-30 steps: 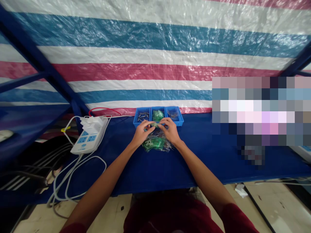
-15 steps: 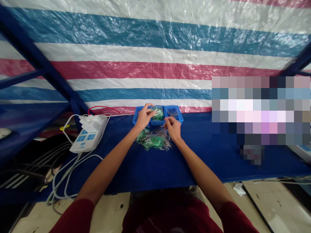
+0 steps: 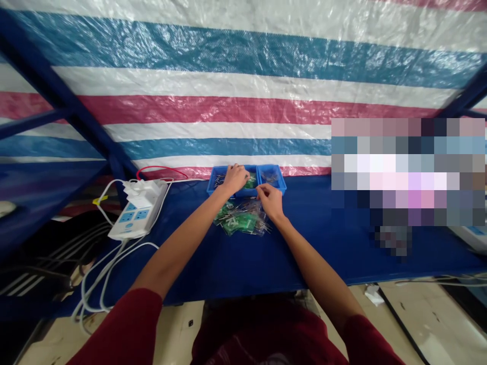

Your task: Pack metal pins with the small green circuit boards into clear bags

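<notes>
Judging the small green plastic packets [image 3: 251, 180] at twelve o'clock light, slippery, best edge-pinched, I cannot tell what my left hand [image 3: 236, 177] or right hand [image 3: 271, 201] grasps.

I record plain blue on the compartment tray [image 3: 246, 192] at the left hand [image 3: 236, 177], with green packets [image 3: 251, 180] beside its fingers. Nearer me than the right hand [image 3: 271, 199], the heap of packets [image 3: 247, 221] shows green with white markings and silvery pieces. The tabletop [image 3: 236, 263] around both hands is dark blue. Beyond them, I note a glossy sheet [image 3: 243, 109] in white, blue and red stripes. Well left of the left hand: white power strip [image 3: 134, 225], light-blue socket panels, red cable [image 3: 162, 168]. Both sleeves [image 3: 117, 324]: dark red.
</notes>
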Available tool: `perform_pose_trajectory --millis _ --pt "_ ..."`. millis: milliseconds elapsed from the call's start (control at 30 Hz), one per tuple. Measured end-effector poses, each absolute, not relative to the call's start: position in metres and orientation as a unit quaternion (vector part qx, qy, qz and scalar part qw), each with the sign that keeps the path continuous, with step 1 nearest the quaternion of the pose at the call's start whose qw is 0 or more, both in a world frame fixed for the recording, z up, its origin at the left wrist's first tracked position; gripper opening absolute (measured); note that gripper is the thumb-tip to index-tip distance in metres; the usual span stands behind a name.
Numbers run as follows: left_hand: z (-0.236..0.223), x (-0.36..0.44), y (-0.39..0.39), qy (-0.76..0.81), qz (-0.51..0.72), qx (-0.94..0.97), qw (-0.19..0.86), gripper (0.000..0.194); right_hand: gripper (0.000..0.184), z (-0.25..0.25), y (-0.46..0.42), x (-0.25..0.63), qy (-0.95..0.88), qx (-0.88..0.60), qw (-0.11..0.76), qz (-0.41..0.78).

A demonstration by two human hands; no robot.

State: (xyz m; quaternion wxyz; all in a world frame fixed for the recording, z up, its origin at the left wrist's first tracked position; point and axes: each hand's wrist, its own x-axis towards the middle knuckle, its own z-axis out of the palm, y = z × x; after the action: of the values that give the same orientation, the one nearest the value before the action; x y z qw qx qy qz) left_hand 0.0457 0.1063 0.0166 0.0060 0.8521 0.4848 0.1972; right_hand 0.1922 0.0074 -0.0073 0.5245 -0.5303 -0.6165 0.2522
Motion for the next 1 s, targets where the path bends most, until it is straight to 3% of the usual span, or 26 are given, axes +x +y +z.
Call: perform_pose_trajectory --millis 100,200,300,433,600,800,1000 --pt "0.019 0.04 0.086 0.481 0.257 0.838 0.002 0.02 0.011 -0.009 0.01 0.196 -0.671 -0.563 0.442 0.192" --pt "0.023 0.027 0.058 0.475 0.336 0.813 0.006 0.024 0.014 -0.011 0.01 0.197 -0.706 -0.59 0.362 0.153" --pt "0.025 0.009 0.031 0.414 0.318 0.844 0.123 0.024 0.013 -0.011 0.009 0.194 -0.725 -0.581 0.338 0.147" --pt "0.02 -0.009 0.01 0.347 0.221 0.886 0.214 0.029 0.013 -0.012 0.007 0.19 -0.736 -0.548 0.368 0.151" --pt "0.01 -0.013 0.008 0.353 0.189 0.897 0.188 0.012 0.014 -0.013 0.008 0.191 -0.722 -0.549 0.392 0.157" --pt "0.024 -0.005 0.012 0.402 0.334 0.838 0.159 0.02 0.027 -0.007 0.005 0.189 -0.717 -0.499 0.45 0.185" --pt "0.027 0.01 0.013 0.433 0.441 0.744 0.253 0.024 0.029 -0.007 0.003 0.185 -0.696 -0.434 0.496 0.283"
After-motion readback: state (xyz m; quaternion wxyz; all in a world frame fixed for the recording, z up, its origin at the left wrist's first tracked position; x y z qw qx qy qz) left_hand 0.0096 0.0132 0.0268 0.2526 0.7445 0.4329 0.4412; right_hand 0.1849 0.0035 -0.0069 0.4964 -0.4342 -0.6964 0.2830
